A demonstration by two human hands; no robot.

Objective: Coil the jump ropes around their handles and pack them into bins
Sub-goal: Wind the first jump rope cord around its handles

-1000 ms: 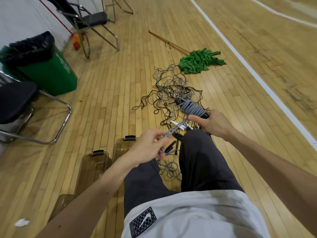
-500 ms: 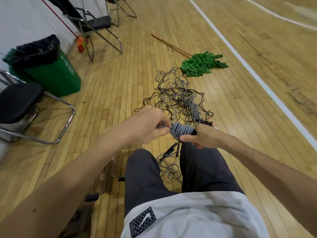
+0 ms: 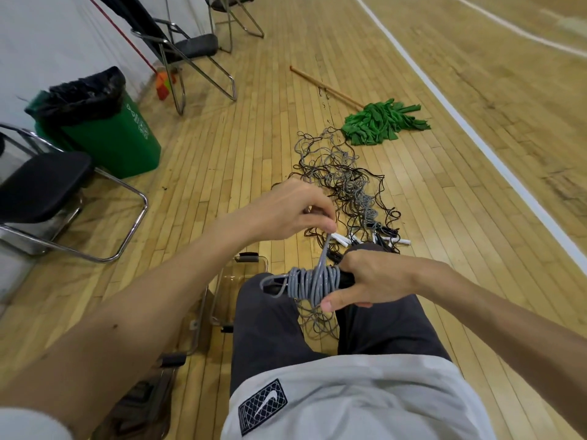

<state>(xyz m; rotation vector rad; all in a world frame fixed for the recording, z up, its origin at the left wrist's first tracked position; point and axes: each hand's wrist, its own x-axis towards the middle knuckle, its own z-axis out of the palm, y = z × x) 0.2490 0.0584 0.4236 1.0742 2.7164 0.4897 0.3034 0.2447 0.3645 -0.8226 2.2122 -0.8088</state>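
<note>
The grey braided jump rope [image 3: 313, 282] is wound round black handles gripped by the right hand [image 3: 381, 274] above the lap. Its tail, pinched by the left hand [image 3: 295, 214], has been lifted farther and drawn taut; the coil is judged nearly finished, with the clear plastic bins [image 3: 227, 281] near left

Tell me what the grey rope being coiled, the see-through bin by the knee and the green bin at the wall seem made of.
Grey rope: likely a plastic-coated cord, smooth with a slight sheen; it bends in tight even turns. See-through bin: hard tinted plastic, glossy; the floorboards show through its wall. Green bin: probably moulded plastic, matt, with a white printed mark.
</note>
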